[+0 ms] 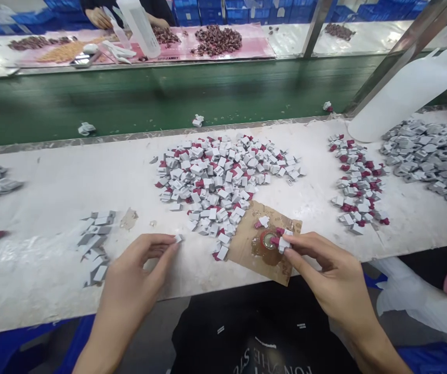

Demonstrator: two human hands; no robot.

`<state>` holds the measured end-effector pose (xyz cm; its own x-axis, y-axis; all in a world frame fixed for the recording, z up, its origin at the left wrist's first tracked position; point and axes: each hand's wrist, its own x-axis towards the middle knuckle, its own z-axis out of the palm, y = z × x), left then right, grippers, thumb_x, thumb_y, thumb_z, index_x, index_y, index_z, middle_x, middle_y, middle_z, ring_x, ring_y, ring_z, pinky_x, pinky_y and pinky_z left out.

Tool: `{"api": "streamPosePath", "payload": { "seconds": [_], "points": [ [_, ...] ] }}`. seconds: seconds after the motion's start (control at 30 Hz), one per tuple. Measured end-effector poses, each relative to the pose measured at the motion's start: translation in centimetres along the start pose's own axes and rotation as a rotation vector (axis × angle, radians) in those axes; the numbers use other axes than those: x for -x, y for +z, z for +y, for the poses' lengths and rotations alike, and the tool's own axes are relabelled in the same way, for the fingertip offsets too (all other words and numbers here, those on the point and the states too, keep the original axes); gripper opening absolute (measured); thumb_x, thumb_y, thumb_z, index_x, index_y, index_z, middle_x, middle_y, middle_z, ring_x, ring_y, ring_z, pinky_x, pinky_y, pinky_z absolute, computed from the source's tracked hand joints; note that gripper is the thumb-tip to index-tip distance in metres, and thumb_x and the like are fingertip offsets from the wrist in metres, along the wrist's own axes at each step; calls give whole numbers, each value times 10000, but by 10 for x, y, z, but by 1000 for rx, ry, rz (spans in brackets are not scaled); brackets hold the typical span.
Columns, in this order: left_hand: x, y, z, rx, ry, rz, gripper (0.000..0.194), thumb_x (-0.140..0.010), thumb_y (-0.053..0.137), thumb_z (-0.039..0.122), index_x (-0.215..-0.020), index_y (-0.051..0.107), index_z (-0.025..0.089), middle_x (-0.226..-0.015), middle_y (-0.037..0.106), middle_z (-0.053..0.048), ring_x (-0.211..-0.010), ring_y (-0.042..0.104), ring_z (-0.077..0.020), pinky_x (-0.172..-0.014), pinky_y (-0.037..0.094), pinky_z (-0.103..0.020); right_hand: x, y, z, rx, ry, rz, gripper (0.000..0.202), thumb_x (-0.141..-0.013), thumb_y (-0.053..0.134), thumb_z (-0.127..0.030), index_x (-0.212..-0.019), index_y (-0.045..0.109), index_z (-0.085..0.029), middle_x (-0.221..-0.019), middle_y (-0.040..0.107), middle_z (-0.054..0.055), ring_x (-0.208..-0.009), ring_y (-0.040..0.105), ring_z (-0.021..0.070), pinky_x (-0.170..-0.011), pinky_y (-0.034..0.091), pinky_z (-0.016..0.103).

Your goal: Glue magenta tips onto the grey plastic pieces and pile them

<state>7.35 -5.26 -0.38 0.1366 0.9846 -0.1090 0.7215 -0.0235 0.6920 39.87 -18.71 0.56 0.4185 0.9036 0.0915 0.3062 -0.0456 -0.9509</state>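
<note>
My left hand [140, 270] pinches a small light grey part [179, 238] between thumb and forefinger, just above the table at the left of the central pile. My right hand [327, 267] grips grey and dark red parts [284, 242] at its fingertips, over a small round dish [269, 240] on a piece of brown cardboard [242, 248]. The cardboard looks wet around the dish. Another grey and red part [262, 222] lies on the cardboard. Behind it spreads a large pile of grey and red parts [215, 176].
Grey parts [95, 246] lie at the left, more grey and red parts [358, 182] at the right. A white squeeze bottle [403, 96] stands beside a metal post. Beyond the green belt [149, 98], a person's hand [99, 18] shows near dark red piles.
</note>
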Motion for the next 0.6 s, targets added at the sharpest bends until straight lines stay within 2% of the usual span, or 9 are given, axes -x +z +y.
{"api": "streamPosePath", "payload": {
  "seconds": [0.13, 0.23, 0.37, 0.43, 0.5, 0.6],
  "points": [
    [-18, -11, 1, 35, -53, -127, 572, -844, 863, 755, -1119, 824, 255, -984, 838, -104, -925, 814, -323, -823, 719, -427, -3, -2, -2, -34, 12, 7, 163, -1042, 862, -319, -1178, 946, -352, -1078, 895, 54, -992, 857, 277, -838, 744, 393],
    [-23, -10, 14, 35, -8, -165, 606, -779, 884, 817, -1034, 861, 268, -1010, 850, -120, -900, 803, -328, -810, 721, -444, -6, -2, -6, -180, 64, -9, 163, -1034, 873, -330, -1180, 946, -343, -1069, 879, 53, -976, 856, 258, -825, 751, 364],
    [-10, 10, 53, 321, 60, -181, 422, -846, 961, 638, -1036, 850, 278, -994, 846, -77, -890, 809, -269, -838, 729, -376, -10, 3, -11, -360, 105, -71, 177, -1049, 864, -315, -1203, 946, -347, -1148, 879, 65, -1032, 861, 246, -852, 748, 333],
    [-4, 25, 76, 499, 63, -251, 350, -862, 988, 542, -1038, 850, 274, -947, 838, -57, -865, 819, -248, -829, 736, -350, -11, 7, -14, -427, 116, -92, 192, -1061, 857, -315, -1228, 940, -365, -1206, 872, 66, -1057, 860, 246, -878, 750, 344],
    [-1, 40, 96, 631, 83, -337, 287, -895, 976, 483, -1046, 858, 270, -996, 856, -58, -903, 843, -250, -842, 748, -349, -12, 11, -16, -473, 116, -105, 196, -1063, 861, -326, -1234, 937, -385, -1245, 861, 61, -1077, 859, 248, -884, 753, 354],
    [-3, 55, 114, 746, 92, -424, 214, -926, 960, 409, -1053, 867, 265, -1060, 880, -59, -979, 871, -261, -895, 759, -358, -14, 15, -17, -511, 104, -104, 184, -1047, 884, -337, -1212, 942, -395, -1203, 860, 51, -1070, 861, 242, -880, 754, 346]
  ]
}}
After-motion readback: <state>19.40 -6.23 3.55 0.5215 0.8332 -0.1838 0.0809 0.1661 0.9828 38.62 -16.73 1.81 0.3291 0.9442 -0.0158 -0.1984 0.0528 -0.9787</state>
